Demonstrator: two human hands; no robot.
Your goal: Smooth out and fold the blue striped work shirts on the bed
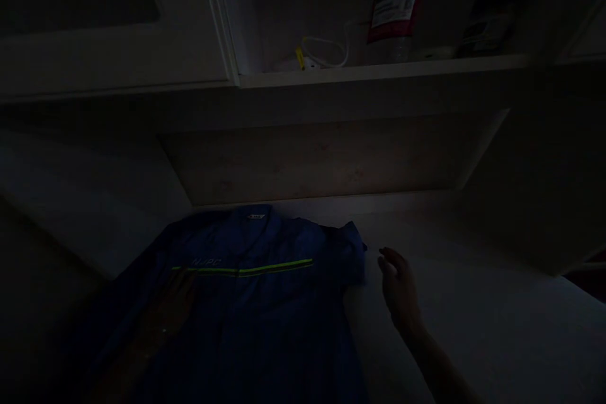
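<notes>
The scene is very dark. A blue work shirt (265, 290) with a yellow-green reflective stripe across the chest lies flat on a pale table (497, 322), collar toward the wall. My left hand (170, 312) rests flat on the shirt's left chest, fingers stretched out and open. My right hand (400, 290) hovers just right of the shirt's folded right shoulder, fingers loosely curled and apart, holding nothing.
A shelf (379, 69) runs above the table and carries a bottle with a red and white label (398, 6), a white cable with a yellow tag (317, 57) and a dark package (487, 25). A cabinet front (108, 44) fills the upper left.
</notes>
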